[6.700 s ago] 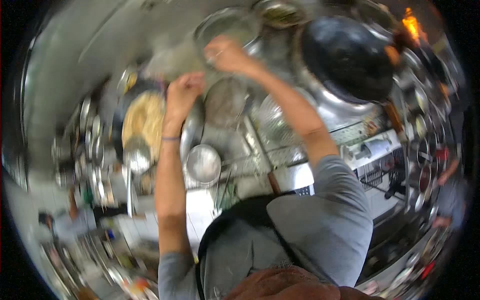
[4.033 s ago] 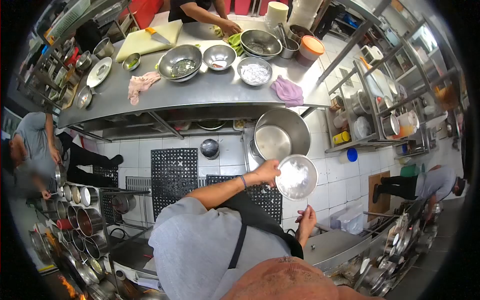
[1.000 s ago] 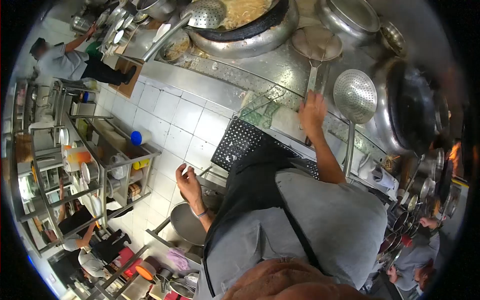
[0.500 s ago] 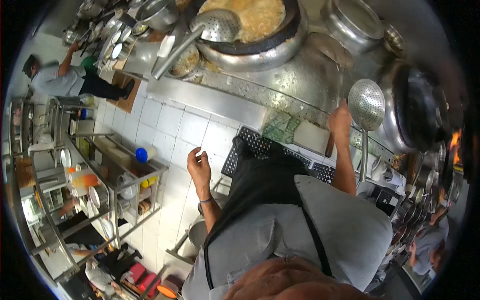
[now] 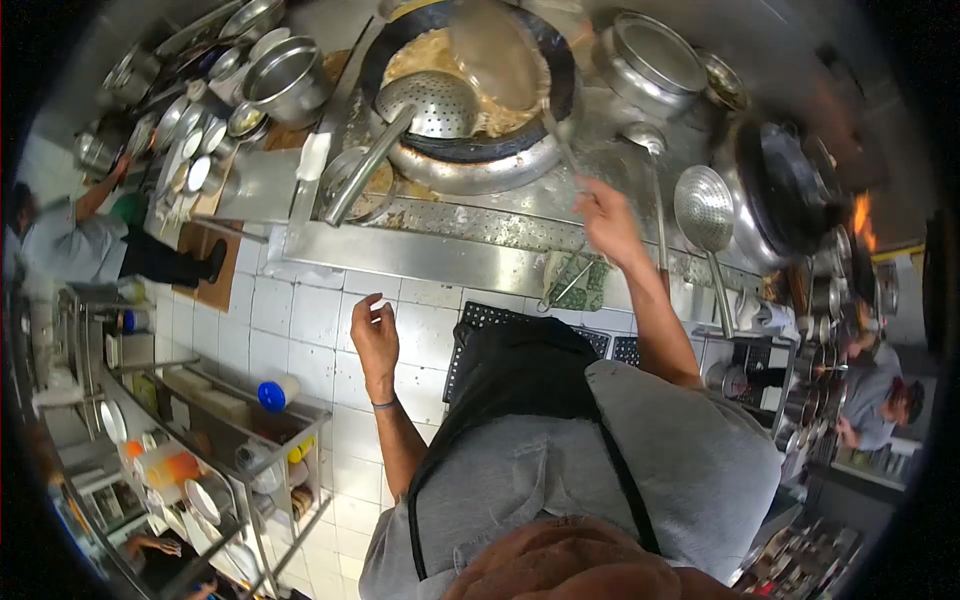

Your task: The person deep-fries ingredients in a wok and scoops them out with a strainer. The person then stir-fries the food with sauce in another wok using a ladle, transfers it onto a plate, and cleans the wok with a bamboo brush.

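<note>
My right hand (image 5: 607,222) grips the thin handle of a round, flat skimmer (image 5: 495,55), whose blurred head is over the black wok (image 5: 460,150). Frothy golden liquid (image 5: 415,52) fills the wok. A large perforated ladle (image 5: 432,103) rests on the wok's near rim, its handle pointing towards me. Low over the tiled floor, my left hand (image 5: 376,342) hangs with nothing in it, fingers loosely bent and apart. To the right of my right hand lie a solid ladle (image 5: 645,138) and another perforated ladle (image 5: 704,208).
A lidded steel pot (image 5: 655,60) and a second dark wok (image 5: 800,190) stand at the right, with a flame (image 5: 862,222) beyond. A green cloth (image 5: 580,285) lies on the counter edge. A steel rack (image 5: 215,400) stands left. Co-workers (image 5: 80,240) are at both sides.
My right hand has moved left and forward from the counter, bringing the skimmer over the wok. The solid ladle now shows on the counter. My left hand stays empty.
</note>
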